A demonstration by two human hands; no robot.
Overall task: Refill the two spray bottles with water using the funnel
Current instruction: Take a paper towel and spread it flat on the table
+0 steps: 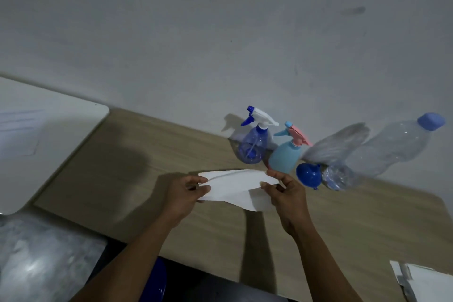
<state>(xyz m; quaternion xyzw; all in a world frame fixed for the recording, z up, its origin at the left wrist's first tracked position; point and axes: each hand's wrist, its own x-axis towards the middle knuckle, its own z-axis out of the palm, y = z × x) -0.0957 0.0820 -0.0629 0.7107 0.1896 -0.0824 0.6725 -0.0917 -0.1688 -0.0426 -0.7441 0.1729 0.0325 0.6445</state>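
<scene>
Tissue (235, 187) is being pinched at both ends above the table (137, 154), one white sheet, by the left hand (187, 193) and the right hand (288, 191), fingers pressed together on it. Behind it, two spray bottles are being kept upright by the wall (220, 32): blue sprayer (252, 144) and teal sprayer (285, 154). One blue funnel (309, 175) is lying beside one clear water bottle (382, 152).

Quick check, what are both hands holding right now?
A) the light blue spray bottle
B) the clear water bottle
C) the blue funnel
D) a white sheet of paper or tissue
D: the left hand and right hand each pinch an end of the white sheet; the blue funnel sits untouched on the table.
</scene>
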